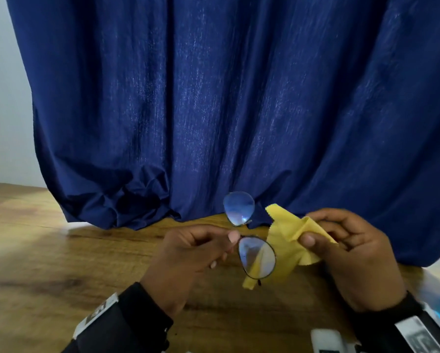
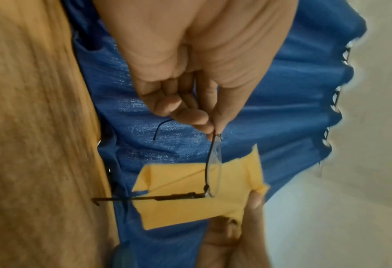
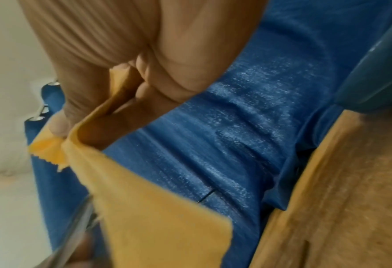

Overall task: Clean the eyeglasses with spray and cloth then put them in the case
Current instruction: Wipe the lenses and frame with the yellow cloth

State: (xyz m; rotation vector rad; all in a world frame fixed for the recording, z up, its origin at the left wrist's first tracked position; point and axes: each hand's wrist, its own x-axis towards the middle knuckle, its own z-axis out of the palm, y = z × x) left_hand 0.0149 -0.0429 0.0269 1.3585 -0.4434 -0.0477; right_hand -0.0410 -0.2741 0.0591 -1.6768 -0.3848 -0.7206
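The eyeglasses (image 1: 249, 238) are showing a thin dark metal frame around two rounded clear lenses that are catching blue reflections. They are being held above the wooden table (image 1: 48, 250), in front of the navy curtain (image 1: 213, 98), with their long axis running away from the person: one lens is pointing up toward the curtain, the other sitting nearer the body. The left hand (image 1: 190, 256) is pinching the frame at the bridge between thumb and fingers. The right hand (image 1: 346, 250) is gripping a folded yellow microfiber cloth (image 1: 287, 240) just beside and partly behind the nearer lens. In the left wrist view, one temple arm (image 2: 156, 197) is sticking out unfolded.
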